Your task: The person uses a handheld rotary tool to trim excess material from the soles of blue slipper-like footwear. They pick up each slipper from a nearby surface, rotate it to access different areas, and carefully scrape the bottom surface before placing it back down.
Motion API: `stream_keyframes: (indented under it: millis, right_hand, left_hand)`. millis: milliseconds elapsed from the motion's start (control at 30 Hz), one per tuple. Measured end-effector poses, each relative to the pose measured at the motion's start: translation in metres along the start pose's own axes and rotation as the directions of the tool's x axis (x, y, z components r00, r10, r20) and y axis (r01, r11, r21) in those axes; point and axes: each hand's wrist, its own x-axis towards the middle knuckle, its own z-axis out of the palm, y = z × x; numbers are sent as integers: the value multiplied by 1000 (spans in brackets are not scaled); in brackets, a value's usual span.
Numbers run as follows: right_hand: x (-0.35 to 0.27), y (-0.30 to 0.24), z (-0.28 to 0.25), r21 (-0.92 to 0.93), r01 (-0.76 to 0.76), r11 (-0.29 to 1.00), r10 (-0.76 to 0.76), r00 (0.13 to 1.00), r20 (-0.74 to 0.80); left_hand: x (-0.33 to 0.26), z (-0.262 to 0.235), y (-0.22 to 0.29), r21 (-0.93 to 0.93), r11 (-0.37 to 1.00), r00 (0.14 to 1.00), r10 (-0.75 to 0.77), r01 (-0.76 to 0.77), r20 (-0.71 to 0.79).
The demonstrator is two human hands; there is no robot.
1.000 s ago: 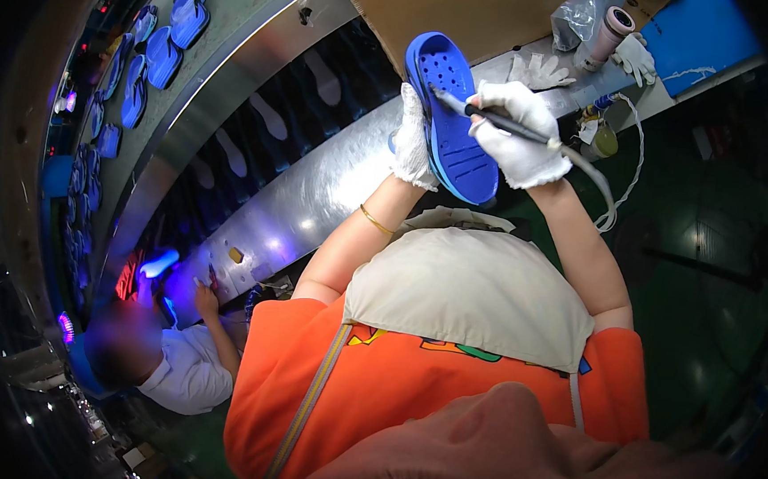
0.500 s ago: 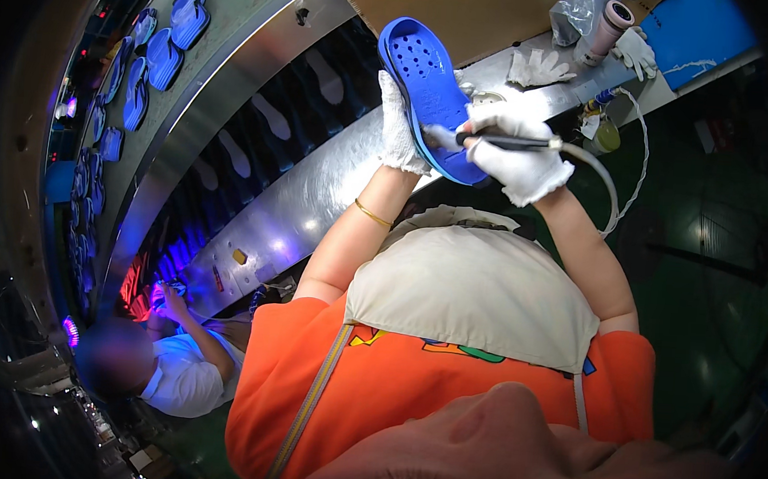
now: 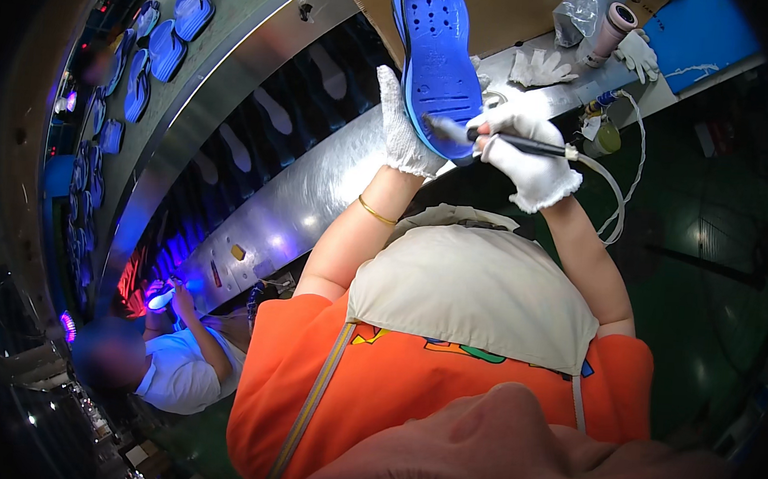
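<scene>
My left hand (image 3: pixel 406 130), in a white knit glove, supports a blue shoe sole (image 3: pixel 440 55) from its left side and underneath. The sole is tilted, inner face toward me, with holes at the far end and grooves at the near heel. My right hand (image 3: pixel 532 165), also gloved but with bare fingertips showing, grips the black handle of a brush (image 3: pixel 533 146). A pale hose (image 3: pixel 604 173) runs from the handle's rear end. The bristles lie at the sole's heel; whether they press on it I cannot tell. Some of my left fingers are hidden behind the sole.
A metal ledge (image 3: pixel 316 186) crosses in front of me, with a cardboard box (image 3: pixel 516 13) beyond. Loose white gloves (image 3: pixel 540 70), a pink bottle (image 3: pixel 614 29) and a plastic bag (image 3: pixel 578 17) lie right. Blue footwear (image 3: pixel 166 51) lines a belt at left, where a co-worker (image 3: pixel 188 368) sits.
The sole has moved away from me and turned more upright. My right hand has shifted slightly right with the brush, and the bristles now lie over the heel's left part.
</scene>
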Motion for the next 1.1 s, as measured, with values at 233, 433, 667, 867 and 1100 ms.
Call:
stream_keyframes:
  millis: [233,433,667,867,1100]
  right_hand:
    - [-9,-1,19,155,-7,988,0,999,42]
    - [-1,5,4,146,-12,989,10,1000,20]
    - [5,6,-2,148,46,988,-66,989,132]
    - [-15,2,3,270,-140,953,67,962,264]
    - [7,-8,-1,58,122,991,-131,974,184]
  left_hand:
    - [-2,8,4,7,1000,1000,12,-12,22]
    - [-1,4,10,34,999,997,-7,4,79]
    - [1,0,21,75,991,993,-115,113,22]
    - [5,4,37,7,983,975,-183,184,122]
    - [7,10,44,146,972,977,-198,185,82]
